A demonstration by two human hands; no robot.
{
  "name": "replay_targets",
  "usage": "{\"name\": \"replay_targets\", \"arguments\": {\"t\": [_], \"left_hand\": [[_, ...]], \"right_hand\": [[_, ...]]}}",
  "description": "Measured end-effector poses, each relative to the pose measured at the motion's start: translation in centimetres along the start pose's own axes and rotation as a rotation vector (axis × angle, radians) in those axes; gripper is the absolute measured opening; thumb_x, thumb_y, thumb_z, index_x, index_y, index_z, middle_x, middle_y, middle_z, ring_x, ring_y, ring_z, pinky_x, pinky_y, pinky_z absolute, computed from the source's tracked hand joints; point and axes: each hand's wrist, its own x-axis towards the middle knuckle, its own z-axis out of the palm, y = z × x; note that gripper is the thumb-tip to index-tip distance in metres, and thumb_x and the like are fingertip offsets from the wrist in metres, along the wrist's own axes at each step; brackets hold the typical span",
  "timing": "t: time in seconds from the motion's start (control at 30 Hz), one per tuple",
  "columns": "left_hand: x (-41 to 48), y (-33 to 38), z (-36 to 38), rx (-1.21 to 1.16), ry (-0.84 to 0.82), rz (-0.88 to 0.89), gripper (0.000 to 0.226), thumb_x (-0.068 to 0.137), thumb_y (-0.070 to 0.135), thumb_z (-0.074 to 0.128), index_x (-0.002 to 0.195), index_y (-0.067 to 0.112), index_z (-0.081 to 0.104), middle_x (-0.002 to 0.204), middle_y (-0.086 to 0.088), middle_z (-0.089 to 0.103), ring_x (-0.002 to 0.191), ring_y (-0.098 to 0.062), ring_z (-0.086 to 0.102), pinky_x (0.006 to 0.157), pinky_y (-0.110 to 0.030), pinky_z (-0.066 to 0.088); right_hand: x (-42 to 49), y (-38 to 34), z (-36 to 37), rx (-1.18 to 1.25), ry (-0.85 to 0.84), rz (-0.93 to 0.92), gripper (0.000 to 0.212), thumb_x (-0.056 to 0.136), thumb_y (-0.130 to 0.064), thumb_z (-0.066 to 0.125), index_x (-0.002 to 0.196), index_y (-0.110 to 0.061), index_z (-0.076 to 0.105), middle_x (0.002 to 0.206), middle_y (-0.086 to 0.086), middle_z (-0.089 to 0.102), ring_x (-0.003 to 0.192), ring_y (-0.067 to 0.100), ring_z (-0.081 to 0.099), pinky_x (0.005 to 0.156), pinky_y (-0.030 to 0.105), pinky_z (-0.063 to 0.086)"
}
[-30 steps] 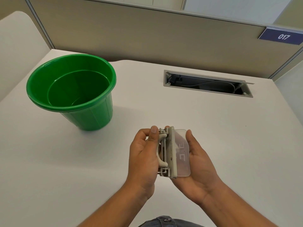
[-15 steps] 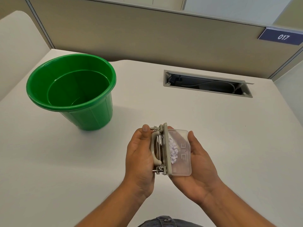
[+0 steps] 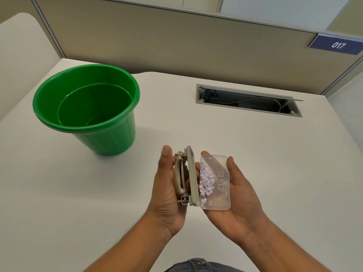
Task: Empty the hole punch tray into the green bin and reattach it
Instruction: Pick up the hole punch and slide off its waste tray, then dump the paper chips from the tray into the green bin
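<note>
Low in the middle of the frame, the left hand (image 3: pixel 167 191) grips the grey hole punch (image 3: pixel 189 176) on edge while the right hand (image 3: pixel 233 191) cradles its clear tray (image 3: pixel 218 182) of paper dots just beside it, above the white tabletop (image 3: pixel 255 146), the green bin (image 3: pixel 86 107) standing upper left.

Legible text, upper right of the frame: the white italic number "017" on a dark blue plate (image 3: pixel 337 45) fixed to the beige partition wall (image 3: pixel 176 42). Raised marks on the clear hole punch tray (image 3: pixel 216 181), lower centre, cannot be read as characters.
</note>
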Motion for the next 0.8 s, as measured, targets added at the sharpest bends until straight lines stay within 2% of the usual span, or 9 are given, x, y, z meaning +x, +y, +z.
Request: {"name": "replay_targets", "arguments": {"t": [0.07, 0.1, 0.17, 0.23, 0.33, 0.4, 0.5, 0.63, 0.8], "left_hand": [[0.1, 0.0, 0.2, 0.025, -0.008, -0.003, 0.083, 0.039, 0.070, 0.085, 0.099, 0.015, 0.070, 0.084, -0.014, 0.069, 0.081, -0.030, 0.066, 0.087, -0.050, 0.054], [0.1, 0.0, 0.1, 0.030, -0.005, -0.010, 0.086, 0.034, 0.066, 0.088, 0.099, 0.014, 0.069, 0.083, -0.013, 0.068, 0.080, -0.029, 0.065, 0.087, -0.050, 0.054], [0.2, 0.1, 0.0, 0.035, -0.005, -0.022, 0.085, 0.030, 0.060, 0.093, 0.097, 0.013, 0.068, 0.079, -0.010, 0.069, 0.074, -0.025, 0.066, 0.079, -0.043, 0.057], [0.2, 0.1, -0.1, 0.034, -0.011, -0.028, 0.069, 0.038, 0.049, 0.094, 0.092, 0.015, 0.068, 0.076, -0.009, 0.070, 0.068, -0.022, 0.067, 0.072, -0.039, 0.058], [0.1, 0.1, -0.3, -0.006, 0.001, -0.048, 0.050, 0.052, 0.041, 0.083, 0.092, 0.015, 0.068, 0.077, -0.010, 0.069, 0.066, -0.020, 0.068, 0.067, -0.036, 0.059], [0.1, 0.1, -0.4, -0.052, -0.011, -0.059, 0.051, 0.055, 0.040, 0.080, 0.096, 0.014, 0.066, 0.080, -0.012, 0.066, 0.066, -0.020, 0.067, 0.064, -0.035, 0.060], [0.0, 0.3, -0.6, -0.150, -0.051, -0.076, 0.061, 0.059, 0.041, 0.076, 0.109, 0.013, 0.058, 0.084, -0.013, 0.064, 0.066, -0.020, 0.065, 0.059, -0.034, 0.058], [0.1, 0.4, -1.2, -0.207, -0.086, -0.089, 0.053, 0.064, 0.045, 0.066, 0.104, 0.012, 0.056, 0.070, -0.010, 0.067, 0.062, -0.023, 0.066, 0.056, -0.033, 0.057], [0.3, 0.3, -1.8, -0.261, -0.058, -0.084, 0.043, 0.069, 0.044, 0.058, 0.094, 0.009, 0.065, 0.067, -0.010, 0.066, 0.057, -0.024, 0.066, 0.053, -0.034, 0.057]], "right_hand": [[0.0, 0.0, 0.0, 0.007, -0.004, 0.005, 0.050, 0.094, -0.051, 0.051, 0.109, -0.011, 0.077, 0.107, 0.015, 0.067, 0.099, 0.029, 0.066, 0.101, 0.046, 0.048], [-0.1, 0.0, 0.0, 0.003, 0.000, 0.007, 0.050, 0.095, -0.051, 0.051, 0.109, -0.011, 0.077, 0.111, 0.016, 0.065, 0.104, 0.030, 0.063, 0.106, 0.046, 0.044], [-0.1, 0.0, 0.0, -0.001, 0.005, 0.018, 0.051, 0.096, -0.051, 0.049, 0.111, -0.010, 0.076, 0.124, 0.018, 0.059, 0.116, 0.032, 0.055, 0.116, 0.049, 0.034], [-0.1, 0.0, 0.1, 0.006, 0.013, 0.022, 0.051, 0.097, -0.050, 0.048, 0.114, -0.009, 0.074, 0.128, 0.018, 0.055, 0.119, 0.032, 0.052, 0.117, 0.049, 0.031], [-0.1, 0.1, 0.2, 0.025, 0.026, 0.011, 0.051, 0.096, -0.050, 0.050, 0.111, -0.009, 0.076, 0.111, 0.017, 0.065, 0.100, 0.030, 0.063, 0.104, 0.045, 0.044], [0.0, 0.1, 0.2, 0.036, 0.031, 0.006, 0.050, 0.094, -0.050, 0.051, 0.106, -0.010, 0.078, 0.096, 0.014, 0.071, 0.086, 0.027, 0.068, 0.087, 0.041, 0.057], [0.1, 0.0, 0.2, 0.036, 0.035, 0.016, 0.049, 0.093, -0.050, 0.051, 0.106, -0.012, 0.078, 0.093, 0.012, 0.074, 0.078, 0.023, 0.068, 0.068, 0.035, 0.062], [0.1, -0.1, 0.1, 0.038, 0.021, 0.035, 0.050, 0.094, -0.051, 0.050, 0.107, -0.013, 0.078, 0.093, 0.012, 0.075, 0.073, 0.023, 0.071, 0.065, 0.032, 0.062], [0.2, -0.2, -0.3, 0.022, 0.017, 0.059, 0.047, 0.093, -0.051, 0.050, 0.112, -0.016, 0.076, 0.098, 0.009, 0.073, 0.079, 0.020, 0.068, 0.067, 0.031, 0.058]]}}
